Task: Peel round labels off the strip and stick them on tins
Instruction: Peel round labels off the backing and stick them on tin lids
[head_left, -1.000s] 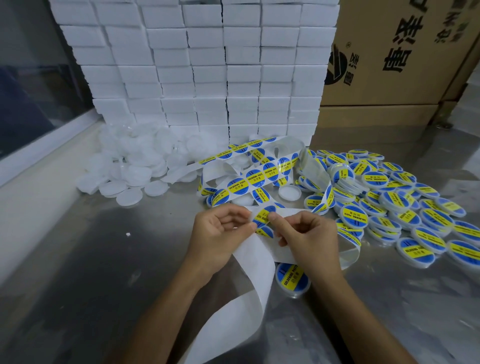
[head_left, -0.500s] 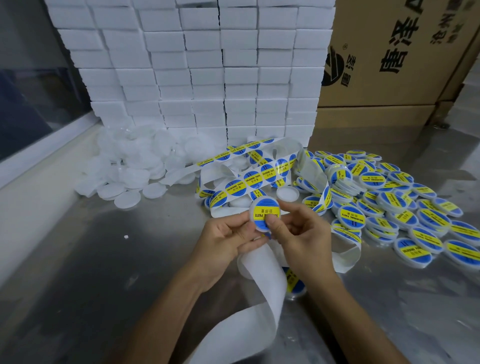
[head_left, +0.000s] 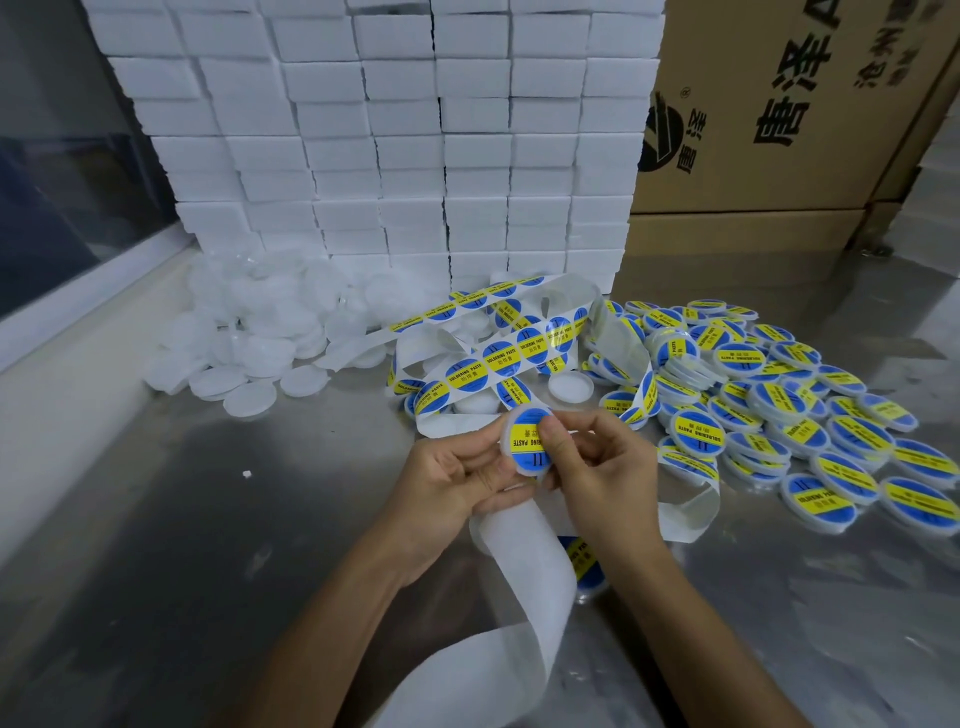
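Both hands hold a small round white tin (head_left: 525, 442) upright above the steel table, its face covered by a blue and yellow round label. My left hand (head_left: 452, 483) grips the tin's left rim with curled fingers. My right hand (head_left: 602, 473) holds its right side, the thumb pressing on the label. The label strip (head_left: 498, 358) lies looped behind the hands, with several blue and yellow labels on it. Its bare white backing (head_left: 524, 571) trails down below my wrists toward me.
Several labelled tins (head_left: 810, 415) lie heaped at the right. Plain white tins (head_left: 249, 338) are piled at the left. One tin (head_left: 587, 566) lies under my right wrist. A wall of white boxes (head_left: 395, 145) and cardboard cartons (head_left: 779, 114) stand behind.
A second ago both hands pinched a label at the strip. Since then the label has come off the strip onto a tin, raised upright, and my right thumb moved onto its face.
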